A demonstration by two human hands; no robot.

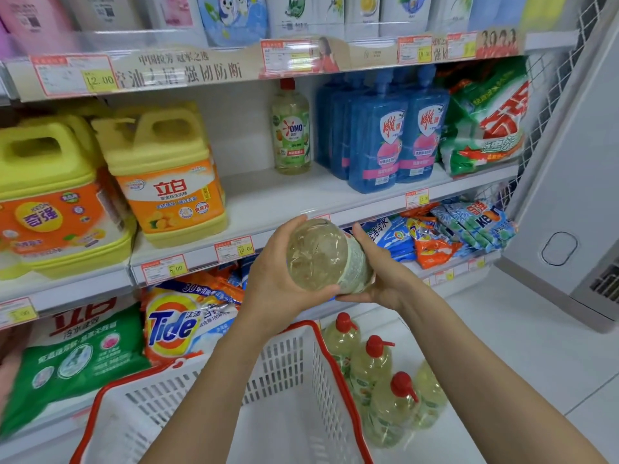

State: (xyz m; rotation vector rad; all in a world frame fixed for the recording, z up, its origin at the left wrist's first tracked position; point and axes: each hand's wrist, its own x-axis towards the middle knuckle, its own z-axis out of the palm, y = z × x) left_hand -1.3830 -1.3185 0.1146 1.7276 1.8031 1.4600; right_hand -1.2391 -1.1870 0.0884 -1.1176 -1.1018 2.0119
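We hold the pale yellow bottle (pixel 318 256) in both hands, its base toward us. Our left hand (pixel 273 279) wraps the bottom end and our right hand (pixel 382 272) cups the labelled side, likely steadying its weight. It hangs above the white basket (pixel 291 373), level with the middle shelf (pixel 301 195), perhaps bound for the gap beside the OMO bottle (pixel 290 128). Red-capped bottles (pixel 371 363) stand beside the basket. Below we read Tide on a bag (pixel 177 326), and 10.00 on a price tag (pixel 239 249).
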